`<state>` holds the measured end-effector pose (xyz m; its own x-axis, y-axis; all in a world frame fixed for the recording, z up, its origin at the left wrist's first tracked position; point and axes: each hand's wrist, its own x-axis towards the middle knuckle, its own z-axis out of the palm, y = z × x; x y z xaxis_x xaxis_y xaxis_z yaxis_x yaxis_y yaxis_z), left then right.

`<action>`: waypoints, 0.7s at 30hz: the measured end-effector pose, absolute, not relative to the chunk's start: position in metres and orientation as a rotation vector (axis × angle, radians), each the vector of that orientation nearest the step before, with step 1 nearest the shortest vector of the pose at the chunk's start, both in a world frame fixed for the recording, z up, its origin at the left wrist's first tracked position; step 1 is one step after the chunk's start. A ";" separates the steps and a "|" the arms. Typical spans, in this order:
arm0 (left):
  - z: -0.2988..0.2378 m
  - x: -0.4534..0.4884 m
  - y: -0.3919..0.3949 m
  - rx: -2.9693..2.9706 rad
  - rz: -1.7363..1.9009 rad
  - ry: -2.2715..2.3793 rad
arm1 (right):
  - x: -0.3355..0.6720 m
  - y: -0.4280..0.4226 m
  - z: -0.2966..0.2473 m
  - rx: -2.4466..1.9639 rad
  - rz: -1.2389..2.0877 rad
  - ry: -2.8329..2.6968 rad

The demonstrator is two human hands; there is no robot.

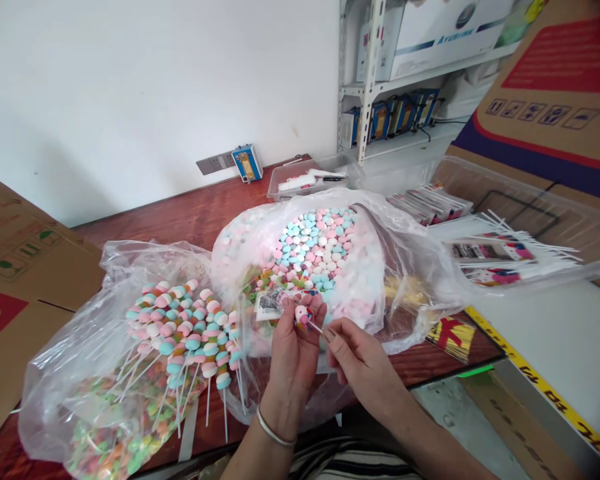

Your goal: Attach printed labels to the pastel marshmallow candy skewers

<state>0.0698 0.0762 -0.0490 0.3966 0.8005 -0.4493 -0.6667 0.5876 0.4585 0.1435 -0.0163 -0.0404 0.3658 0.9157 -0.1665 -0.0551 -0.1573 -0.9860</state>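
Observation:
My left hand [295, 347] is closed on a small pink and white candy piece [303, 315] and a clear printed wrapper [269, 303]. My right hand [355, 353] pinches a thin white stick [316, 327] whose tip meets the candy. Both hands hover in front of a big clear bag of loose pastel candies [315, 243]. To the left, another clear bag [105, 347] holds several finished skewers of stacked candies [190, 327] on white sticks.
A clear plastic tray [530, 200] at right holds white sticks [520, 243] and printed wrappers. Cardboard boxes stand at far left [20, 280] and upper right [555, 100]. A metal shelf [370, 80] stands behind, and a small clear bin [305, 180] sits on the red-brown table [190, 213].

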 end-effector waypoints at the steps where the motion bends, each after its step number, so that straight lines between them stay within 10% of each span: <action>1: -0.049 0.069 0.076 0.223 0.932 0.694 | 0.146 -0.016 -0.041 -1.435 1.029 -0.800; 21: -0.052 0.075 0.067 0.230 0.851 0.733 | 0.153 -0.012 -0.058 -1.806 0.323 -1.185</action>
<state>0.0748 0.0669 -0.0515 0.4352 0.7519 -0.4952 -0.6007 0.6522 0.4624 0.1528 -0.0122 -0.0582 0.5018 0.8277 0.2511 0.5859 -0.1117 -0.8027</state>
